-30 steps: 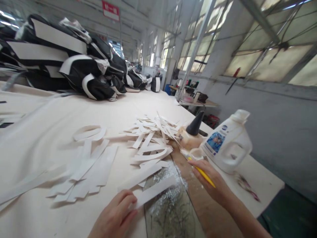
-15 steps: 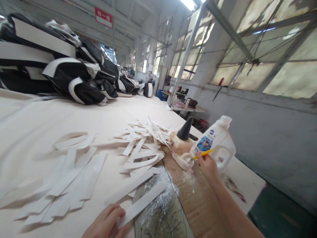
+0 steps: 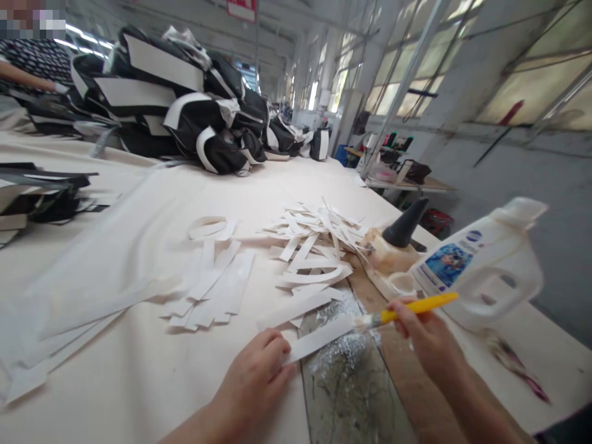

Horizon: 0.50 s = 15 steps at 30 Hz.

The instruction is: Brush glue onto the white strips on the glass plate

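Observation:
My left hand [image 3: 259, 376] pinches the near end of a white strip [image 3: 319, 340], which lies across a glue-smeared board [image 3: 356, 394]. Between the fingers of my right hand [image 3: 423, 336] is a paintbrush [image 3: 419, 306] with a yellow handle. Its pale bristles touch the far end of the strip. Behind the brush stands a cut-open plastic container [image 3: 388, 256] with a black cone [image 3: 406, 223] on top. A big white jug [image 3: 481, 259] with a blue label leans beside it.
Loose narrow strips [image 3: 319, 240] are heaped beyond the board, and wider white strips [image 3: 213, 290] lie to the left. Black-and-white pieces [image 3: 185, 105] are piled at the back. Another person's arm [image 3: 28, 77] shows at far left. Brown cardboard [image 3: 398, 357] lies right of the board.
My right hand has brought the brush from the container down onto the strip's far end. My left hand still holds the near end. The view has swung left, bringing another person into sight.

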Available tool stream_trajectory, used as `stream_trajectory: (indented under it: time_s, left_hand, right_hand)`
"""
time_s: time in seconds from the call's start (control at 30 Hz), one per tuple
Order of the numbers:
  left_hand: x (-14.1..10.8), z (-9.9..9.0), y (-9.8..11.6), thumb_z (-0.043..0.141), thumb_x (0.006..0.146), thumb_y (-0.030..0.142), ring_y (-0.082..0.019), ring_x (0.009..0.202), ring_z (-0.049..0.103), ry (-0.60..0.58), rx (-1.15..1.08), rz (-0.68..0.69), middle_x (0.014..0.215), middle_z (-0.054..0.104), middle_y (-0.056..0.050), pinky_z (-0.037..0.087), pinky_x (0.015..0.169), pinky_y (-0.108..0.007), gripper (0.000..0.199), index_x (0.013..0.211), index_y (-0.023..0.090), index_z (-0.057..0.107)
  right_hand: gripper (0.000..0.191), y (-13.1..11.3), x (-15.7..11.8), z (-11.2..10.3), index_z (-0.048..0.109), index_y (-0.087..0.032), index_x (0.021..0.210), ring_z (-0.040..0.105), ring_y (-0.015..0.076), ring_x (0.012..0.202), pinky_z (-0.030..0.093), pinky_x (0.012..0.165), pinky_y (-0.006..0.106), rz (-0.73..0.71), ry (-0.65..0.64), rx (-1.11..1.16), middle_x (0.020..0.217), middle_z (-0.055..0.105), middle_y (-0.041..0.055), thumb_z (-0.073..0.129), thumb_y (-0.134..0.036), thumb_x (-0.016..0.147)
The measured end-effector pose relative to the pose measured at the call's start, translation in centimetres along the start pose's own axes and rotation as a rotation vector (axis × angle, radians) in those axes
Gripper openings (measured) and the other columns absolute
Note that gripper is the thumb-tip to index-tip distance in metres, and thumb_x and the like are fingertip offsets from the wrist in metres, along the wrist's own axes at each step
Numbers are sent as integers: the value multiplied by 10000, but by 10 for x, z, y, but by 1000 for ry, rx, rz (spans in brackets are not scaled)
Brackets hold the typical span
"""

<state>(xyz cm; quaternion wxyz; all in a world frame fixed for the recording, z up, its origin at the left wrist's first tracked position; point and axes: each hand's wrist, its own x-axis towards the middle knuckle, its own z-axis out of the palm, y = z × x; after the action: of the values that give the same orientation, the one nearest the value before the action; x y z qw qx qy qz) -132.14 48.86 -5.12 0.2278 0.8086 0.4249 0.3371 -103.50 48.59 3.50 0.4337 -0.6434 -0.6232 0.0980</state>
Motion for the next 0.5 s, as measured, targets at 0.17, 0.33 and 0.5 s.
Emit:
stream_trajectory:
  time_s: [0.17,0.33,0.5]
  left_hand:
    - [0,-2,2,501,793,149,-166,846,559,-35,10,0,896,554,-23,464,757,-282,66,818,199,537]
    - [-1,0,0,484,797,139,-160,836,557,-39,-7,-25,909,549,-24,462,755,-281,82,824,198,534]
    - [0,3,-2,482,797,139,-162,852,551,-39,-32,-28,921,544,-24,455,767,-284,79,825,201,523]
  right_hand:
    - [114,-35,-26,62,571,-196,795,575,169,697,465,633,262,-259,-363,163,739,597,22,518,-295,813]
    - [161,-6,-4,57,552,-186,769,554,167,611,444,556,261,-197,-334,16,656,572,9,460,-308,822]
    - [255,30,28,17,560,-190,708,554,191,566,426,516,276,-128,-166,-160,590,570,11,457,-413,777]
